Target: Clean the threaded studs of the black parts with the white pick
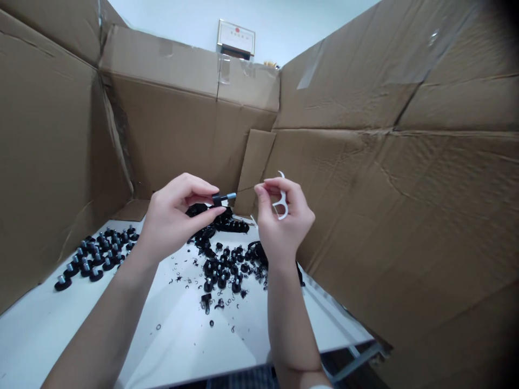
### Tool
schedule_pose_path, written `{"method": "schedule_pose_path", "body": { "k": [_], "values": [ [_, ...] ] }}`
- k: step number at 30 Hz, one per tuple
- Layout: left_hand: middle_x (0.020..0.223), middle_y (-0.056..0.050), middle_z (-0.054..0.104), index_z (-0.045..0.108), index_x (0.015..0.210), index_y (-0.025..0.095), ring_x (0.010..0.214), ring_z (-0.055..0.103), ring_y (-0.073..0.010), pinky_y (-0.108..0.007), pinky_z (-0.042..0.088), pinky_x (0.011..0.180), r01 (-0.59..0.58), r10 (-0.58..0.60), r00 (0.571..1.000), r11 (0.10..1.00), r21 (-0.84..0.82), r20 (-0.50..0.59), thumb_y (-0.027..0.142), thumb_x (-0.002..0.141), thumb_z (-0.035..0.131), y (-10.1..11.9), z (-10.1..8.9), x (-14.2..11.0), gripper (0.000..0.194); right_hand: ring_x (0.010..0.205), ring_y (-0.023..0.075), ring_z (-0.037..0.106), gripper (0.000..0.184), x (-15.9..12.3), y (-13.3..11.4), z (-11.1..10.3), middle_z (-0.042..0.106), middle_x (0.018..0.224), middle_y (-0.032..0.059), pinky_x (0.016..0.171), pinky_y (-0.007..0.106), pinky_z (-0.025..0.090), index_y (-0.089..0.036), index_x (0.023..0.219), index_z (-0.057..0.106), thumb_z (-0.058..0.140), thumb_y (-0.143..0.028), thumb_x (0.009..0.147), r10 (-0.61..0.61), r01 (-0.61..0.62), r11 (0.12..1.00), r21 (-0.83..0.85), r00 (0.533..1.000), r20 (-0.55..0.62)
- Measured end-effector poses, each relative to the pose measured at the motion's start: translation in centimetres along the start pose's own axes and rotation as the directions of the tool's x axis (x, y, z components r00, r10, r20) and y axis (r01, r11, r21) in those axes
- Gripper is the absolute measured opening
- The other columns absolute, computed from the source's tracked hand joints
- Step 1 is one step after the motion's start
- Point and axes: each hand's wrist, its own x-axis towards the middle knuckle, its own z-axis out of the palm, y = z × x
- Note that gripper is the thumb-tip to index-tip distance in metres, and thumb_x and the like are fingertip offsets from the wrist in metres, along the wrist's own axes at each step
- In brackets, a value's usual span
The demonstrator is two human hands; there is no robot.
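Note:
My left hand (176, 216) is raised above the white table (52, 329), pinching a small black part with a silver stud (224, 198) between thumb and fingertips. My right hand (284, 216) is closed round a small white hooked tool (281, 203), whose thin tip points at the stud end of the part. Below both hands lies a loose heap of black parts (225, 267) with tiny black rings and scraps scattered around it.
Several black parts with silver studs stand in rows (95, 254) at the table's left. Tall cardboard walls (385, 178) enclose the table on the left, back and right. A small framed sign (235, 38) hangs on the wall behind.

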Motion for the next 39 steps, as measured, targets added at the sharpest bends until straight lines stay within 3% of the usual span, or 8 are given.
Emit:
{"method": "schedule_pose_path", "body": {
  "k": [9, 13, 19, 23, 26, 28, 31, 39],
  "values": [
    [0.083, 0.0, 0.067, 0.07, 0.087, 0.02, 0.077, 0.067, -0.0121, -0.025, 0.06, 0.076, 0.156, -0.16, 0.974, 0.987, -0.038, -0.158, 0.017, 0.068, 0.08, -2.5, -1.0, 0.8, 0.022, 0.074, 0.0113, 0.066, 0.005, 0.1, 0.4, -0.1, 0.068, 0.083, -0.003, 0.065, 0.025, 0.053, -0.026, 0.089, 0.06, 0.061, -0.022, 0.085, -0.034, 0.034, 0.998, -0.059, 0.999, 0.003],
    [0.087, -0.002, 0.067, 0.07, 0.086, 0.018, 0.08, 0.068, -0.0142, -0.029, 0.061, 0.081, 0.121, -0.119, 0.99, 0.992, 0.032, -0.072, 0.019, 0.067, 0.08, -2.7, -1.0, 0.8, 0.022, 0.074, 0.012, 0.066, 0.007, 0.4, 1.0, -0.2, 0.068, 0.085, -0.0019, 0.064, 0.026, 0.052, -0.026, 0.091, 0.061, 0.06, -0.022, 0.086, -0.075, 0.069, 0.988, -0.136, 0.996, -0.04],
    [0.076, -0.001, 0.069, 0.069, 0.08, 0.02, 0.07, 0.069, -0.0131, -0.025, 0.059, 0.066, 0.291, -0.3, 0.954, 0.927, -0.237, -0.004, 0.014, 0.064, 0.079, -1.6, -1.8, 0.9, 0.02, 0.072, 0.0116, 0.065, 0.005, 1.0, 2.1, -0.2, 0.067, 0.082, -0.0023, 0.063, 0.025, 0.052, -0.024, 0.09, 0.061, 0.061, -0.022, 0.085, -0.046, 0.03, 0.99, -0.137, 0.992, -0.115],
    [0.077, 0.001, 0.069, 0.068, 0.083, 0.02, 0.075, 0.07, -0.0136, -0.03, 0.06, 0.077, 0.266, -0.347, 0.912, 0.907, -0.325, -0.221, 0.015, 0.064, 0.079, -2.8, -1.5, 1.2, 0.022, 0.072, 0.0112, 0.064, 0.006, 0.7, 1.7, -0.1, 0.067, 0.082, -0.0023, 0.066, 0.026, 0.053, -0.024, 0.091, 0.061, 0.061, -0.022, 0.085, -0.048, 0.037, 0.993, -0.108, 0.994, -0.098],
    [0.088, 0.0, 0.068, 0.069, 0.086, 0.021, 0.087, 0.069, -0.0143, -0.032, 0.059, 0.087, 0.118, -0.155, 0.918, 0.986, -0.121, -0.366, 0.014, 0.065, 0.079, -3.8, -1.1, 1.2, 0.024, 0.072, 0.0116, 0.065, 0.006, 0.6, 1.4, -0.3, 0.067, 0.083, -0.0021, 0.066, 0.026, 0.053, -0.025, 0.092, 0.061, 0.061, -0.024, 0.086, -0.04, 0.027, 0.992, -0.125, 0.993, -0.107],
    [0.092, -0.002, 0.067, 0.071, 0.087, 0.02, 0.09, 0.067, -0.0141, -0.03, 0.059, 0.087, 0.003, 0.013, 0.947, 0.999, 0.05, -0.321, 0.012, 0.066, 0.079, -4.1, -1.1, 1.2, 0.024, 0.073, 0.0121, 0.066, 0.007, 0.6, 1.4, -0.6, 0.067, 0.084, -0.0019, 0.066, 0.026, 0.054, -0.025, 0.092, 0.061, 0.061, -0.024, 0.086, -0.045, 0.027, 0.99, -0.138, 0.991, -0.128],
    [0.089, -0.001, 0.066, 0.072, 0.087, 0.021, 0.083, 0.066, -0.0121, -0.025, 0.06, 0.077, -0.09, 0.101, 0.976, 0.994, 0.063, -0.195, 0.009, 0.065, 0.079, -4.2, -1.7, 1.0, 0.026, 0.075, 0.0134, 0.067, 0.007, 0.9, 1.9, -0.9, 0.067, 0.084, -0.0015, 0.068, 0.028, 0.054, -0.025, 0.092, 0.061, 0.062, -0.025, 0.085, -0.063, 0.036, 0.988, -0.149, 0.981, -0.186],
    [0.075, 0.004, 0.063, 0.068, 0.078, 0.027, 0.062, 0.064, -0.01, -0.025, 0.056, 0.061, 0.063, -0.121, 0.982, 0.933, -0.354, -0.146, 0.022, 0.065, 0.079, -5.3, -3.3, 1.1, 0.018, 0.076, 0.014, 0.067, 0.007, 1.2, 3.0, -0.5, 0.068, 0.084, -0.0009, 0.071, 0.029, 0.054, -0.024, 0.092, 0.061, 0.063, -0.024, 0.085, -0.045, 0.018, 0.993, -0.121, 0.975, -0.218]
  ]
}}
